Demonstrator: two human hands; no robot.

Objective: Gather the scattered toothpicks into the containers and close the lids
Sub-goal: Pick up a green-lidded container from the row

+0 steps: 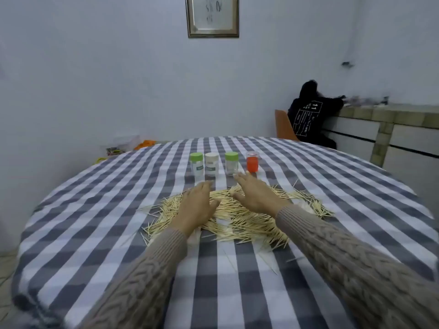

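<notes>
Both hands, left hand (197, 205) and right hand (255, 194), lie flat with straight fingers over the toothpicks (237, 224). Four jars (211, 166) stand at twelve o'clock, lids on

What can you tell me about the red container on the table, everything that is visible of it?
The red container is a small upright jar, the rightmost of four standing in a row on the checked tablecloth. Its body looks like translucent red-orange plastic, with a clearer band at the top; whether a lid is on cannot be told. It stands behind the toothpick pile, apart from it. The right hand reaches toward it, fingertips just in front, apparently not touching.
</notes>
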